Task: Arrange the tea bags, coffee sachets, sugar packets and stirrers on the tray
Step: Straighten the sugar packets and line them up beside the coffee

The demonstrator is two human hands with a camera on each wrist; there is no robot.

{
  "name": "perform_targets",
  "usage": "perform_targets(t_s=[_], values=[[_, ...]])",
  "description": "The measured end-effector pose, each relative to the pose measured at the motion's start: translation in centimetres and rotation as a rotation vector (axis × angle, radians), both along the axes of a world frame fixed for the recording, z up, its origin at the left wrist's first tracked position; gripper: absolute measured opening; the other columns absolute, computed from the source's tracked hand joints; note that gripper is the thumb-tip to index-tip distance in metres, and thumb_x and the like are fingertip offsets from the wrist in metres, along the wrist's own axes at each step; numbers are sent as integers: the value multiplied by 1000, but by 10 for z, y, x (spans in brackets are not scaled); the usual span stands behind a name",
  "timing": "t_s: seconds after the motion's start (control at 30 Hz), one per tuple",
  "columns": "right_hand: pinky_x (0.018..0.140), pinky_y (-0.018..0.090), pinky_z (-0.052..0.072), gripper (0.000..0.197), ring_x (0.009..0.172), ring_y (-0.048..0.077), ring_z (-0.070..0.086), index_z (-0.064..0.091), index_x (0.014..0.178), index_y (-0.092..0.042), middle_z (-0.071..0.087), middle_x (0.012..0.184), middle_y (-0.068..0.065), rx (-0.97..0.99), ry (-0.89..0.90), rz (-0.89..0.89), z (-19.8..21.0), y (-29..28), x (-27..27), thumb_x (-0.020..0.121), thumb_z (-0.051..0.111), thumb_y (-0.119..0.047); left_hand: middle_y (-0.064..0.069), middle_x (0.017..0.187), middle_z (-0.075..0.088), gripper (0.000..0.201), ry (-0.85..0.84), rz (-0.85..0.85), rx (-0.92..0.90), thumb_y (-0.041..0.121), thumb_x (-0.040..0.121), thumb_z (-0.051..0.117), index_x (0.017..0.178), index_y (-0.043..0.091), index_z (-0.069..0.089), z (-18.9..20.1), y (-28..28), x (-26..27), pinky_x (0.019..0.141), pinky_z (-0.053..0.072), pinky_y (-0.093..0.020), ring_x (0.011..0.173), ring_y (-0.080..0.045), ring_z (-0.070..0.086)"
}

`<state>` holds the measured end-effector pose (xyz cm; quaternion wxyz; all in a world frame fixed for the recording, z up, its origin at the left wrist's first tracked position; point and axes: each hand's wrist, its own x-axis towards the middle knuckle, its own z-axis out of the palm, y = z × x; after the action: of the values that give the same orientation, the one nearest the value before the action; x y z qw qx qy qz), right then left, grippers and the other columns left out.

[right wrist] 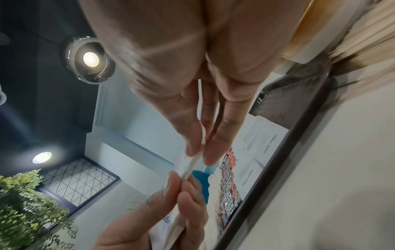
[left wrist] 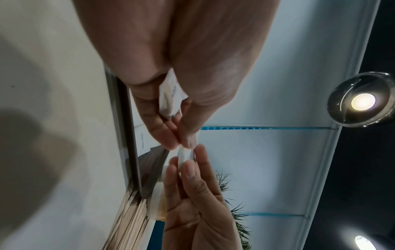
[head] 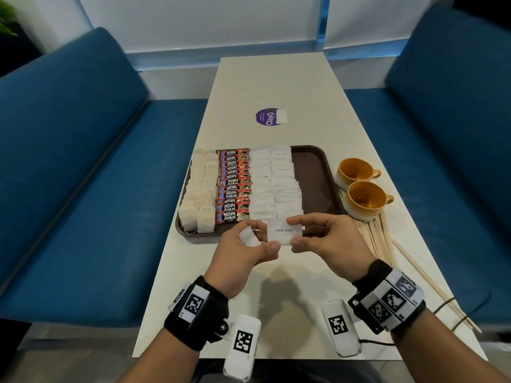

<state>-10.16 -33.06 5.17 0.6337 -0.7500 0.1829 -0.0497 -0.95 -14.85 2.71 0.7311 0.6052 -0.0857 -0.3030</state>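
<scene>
Both hands hold one white sugar packet (head: 282, 230) just above the near edge of the brown tray (head: 318, 172). My right hand (head: 293, 232) pinches its right end between thumb and forefinger. The left hand (head: 264, 236) pinches its left end and keeps a few more sugar packets (head: 247, 237) tucked in its palm. In the right wrist view the packet (right wrist: 190, 167) shows edge-on between both hands' fingertips. On the tray lie tea bags (head: 199, 194) at the left, red coffee sachets (head: 233, 186) beside them, then two columns of sugar packets (head: 276, 183). Wooden stirrers (head: 376, 239) lie piled on the table, right of the tray.
Two orange cups (head: 356, 170) (head: 365, 199) stand right of the tray, above the stirrers. The tray's right strip is bare. A purple sticker (head: 266, 118) with a white packet (head: 281, 117) sits farther up the table. Loose stirrers (head: 431, 283) lie near the right edge. Blue benches flank the table.
</scene>
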Motion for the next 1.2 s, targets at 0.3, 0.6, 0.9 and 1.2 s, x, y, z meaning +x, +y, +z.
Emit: perform_targets(t_s=[0.3,0.6,0.9,1.2], values=[[80,21,59,32,83,16,76,80,103,-24,80,87,0,-21,14,-27,-11,-14,11,79,85,-4,-14,76,65,23,-23,42,95,-12,83,75,95,2,62,-9,-7,15,70,61,-38,67,-27,64],[92,33,60,19,96,10,70,80,104,-28,75,98,-6,-175,138,-162,-42,-54,47,89,79,-15,6,99,73,13,-381,-102,451,7,91,70,89,20,70,-17,-19,39,66,59,-30,63,-12,67],[80,19,44,12,92,2,60,78,97,-31,65,100,-10,-477,268,-33,-55,-49,64,91,77,-20,20,134,63,13,-578,-342,603,21,88,74,89,31,66,-34,-41,33,106,46,-33,123,-2,58],[80,16,43,8,95,4,58,75,95,-34,52,104,-8,-486,228,-49,-54,-47,65,93,75,-26,22,128,61,27,-547,-305,582,12,84,67,96,36,64,-31,-42,33,88,49,-33,100,-12,64]])
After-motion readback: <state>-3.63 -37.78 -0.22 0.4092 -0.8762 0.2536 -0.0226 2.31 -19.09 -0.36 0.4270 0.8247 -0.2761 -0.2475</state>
